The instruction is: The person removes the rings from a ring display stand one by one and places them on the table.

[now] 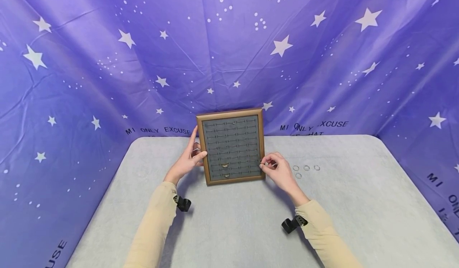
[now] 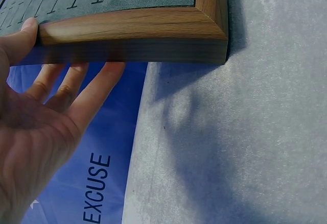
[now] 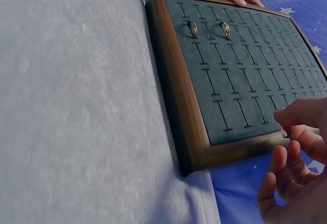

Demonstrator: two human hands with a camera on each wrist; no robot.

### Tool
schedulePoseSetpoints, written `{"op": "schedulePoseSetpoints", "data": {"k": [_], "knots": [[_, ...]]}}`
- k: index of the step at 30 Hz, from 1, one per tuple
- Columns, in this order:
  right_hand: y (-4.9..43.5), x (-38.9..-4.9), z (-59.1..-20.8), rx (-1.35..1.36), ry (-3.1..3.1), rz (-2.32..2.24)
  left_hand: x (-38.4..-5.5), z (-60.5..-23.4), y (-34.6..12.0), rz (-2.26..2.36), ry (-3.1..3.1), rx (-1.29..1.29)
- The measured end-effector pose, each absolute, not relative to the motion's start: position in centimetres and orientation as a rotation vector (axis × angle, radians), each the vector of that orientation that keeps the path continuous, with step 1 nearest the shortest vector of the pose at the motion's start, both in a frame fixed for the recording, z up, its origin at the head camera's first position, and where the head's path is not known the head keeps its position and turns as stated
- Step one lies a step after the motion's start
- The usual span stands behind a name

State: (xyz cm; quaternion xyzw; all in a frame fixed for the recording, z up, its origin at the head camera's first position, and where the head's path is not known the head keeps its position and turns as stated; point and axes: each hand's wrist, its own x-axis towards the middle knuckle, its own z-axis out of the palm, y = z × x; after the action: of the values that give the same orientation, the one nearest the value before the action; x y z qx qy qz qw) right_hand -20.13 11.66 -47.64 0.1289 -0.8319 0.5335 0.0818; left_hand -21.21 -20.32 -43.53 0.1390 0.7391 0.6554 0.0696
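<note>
The largest element is a purple backdrop [image 1: 233, 41] with white stars, dots and black lettering, enclosing the rear and both sides of a grey tabletop [image 1: 233, 224]. Two beige sleeves [image 1: 150, 224] enter from the near edge, one per arm. Between the hands, toward the rear of the tabletop, the display board [image 1: 233, 150] is held raised, its face toward the head camera and its lower edge at the tabletop. It consists of a brown wooden frame [image 1: 261, 140] around a dark grey-green panel with rows of short slots. The left hand [image 1: 184, 163] grips the left side of the frame: thumb on the front, fingers extended behind, the grasp open only by the board's thickness. The right hand [image 1: 281, 172] is positioned at the lower right side of the frame, thumb and index finger closed in a pinch, the other fingers bent. A black device [image 1: 183, 203] is mounted at the left wrist; a matching black unit [image 1: 293, 224] is mounted at the right. Four loose rings [image 1: 306, 170] lie on the tabletop right of the right hand, three in a row and one below. Two gold-coloured rings [image 3: 226, 30] sit in slots near the board's lower edge, one above the other in the head view. One small ring [image 3: 285, 133] is pinched in the right fingertips, beside the panel.
</note>
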Motion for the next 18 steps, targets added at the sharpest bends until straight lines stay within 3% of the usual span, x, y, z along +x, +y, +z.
{"op": "schedulePoseSetpoints", "data": {"k": [18], "knots": [[14.3,-19.8,-48.4,0.308,-2.519,1.592,-21.3,-43.7,-20.4,1.963,2.240,0.447]]}}
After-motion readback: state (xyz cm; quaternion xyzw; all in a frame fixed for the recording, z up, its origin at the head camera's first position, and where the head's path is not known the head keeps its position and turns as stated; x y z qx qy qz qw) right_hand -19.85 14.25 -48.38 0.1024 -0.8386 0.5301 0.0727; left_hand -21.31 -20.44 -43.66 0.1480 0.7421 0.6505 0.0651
